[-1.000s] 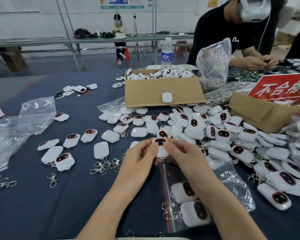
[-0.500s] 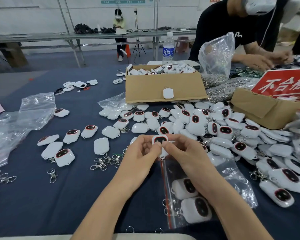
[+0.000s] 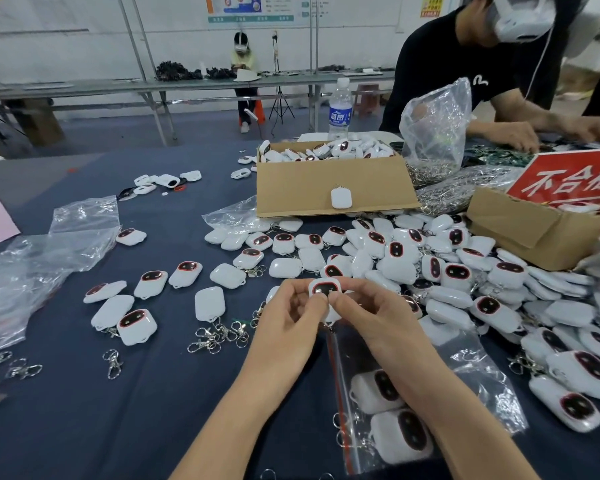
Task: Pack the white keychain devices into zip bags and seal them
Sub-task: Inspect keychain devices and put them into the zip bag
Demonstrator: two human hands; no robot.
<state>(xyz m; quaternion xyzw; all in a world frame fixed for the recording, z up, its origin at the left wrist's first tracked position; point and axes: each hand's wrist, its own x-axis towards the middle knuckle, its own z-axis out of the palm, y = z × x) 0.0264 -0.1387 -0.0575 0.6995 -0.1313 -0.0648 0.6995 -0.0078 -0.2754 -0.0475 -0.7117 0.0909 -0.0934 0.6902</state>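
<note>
While both hands meet on the near side of the cardboard box [image 3: 309, 188], they pinch one white keychain device [image 3: 324, 289] between them, its dark, red-rimmed face turned up. The left hand [image 3: 291, 317] grips the device's left edge with thumb and forefinger, its other fingers loosely curled. The right hand [image 3: 368, 317] pinches the right edge in the same way.

Nearer to the person than the box, partly under the right forearm, a clear zip bag [image 3: 482, 375] lies on the dark blue tablecloth [image 3: 84, 410], with a red zip strip along its left edge. Two devices [image 3: 374, 389] lie inside it, faces up, their key rings toward the strip. Whether the strip is pressed closed cannot be told.

A heap of loose devices [image 3: 430, 265] lies between the box and the hands and spreads to the right of the box. To the front left of the box more devices lie singly, with a cluster of metal clips [image 3: 219, 336] beside them. Further left of the box lie crumpled plastic bags [image 3: 32, 265]. The box itself is full of devices, and one sits against its front wall. Behind the box stands a water bottle [image 3: 340, 109]. Right of the box is a second carton [image 3: 520, 230] with a red sign [image 3: 568, 181], and another person [image 3: 465, 64] leans over the table there.
</note>
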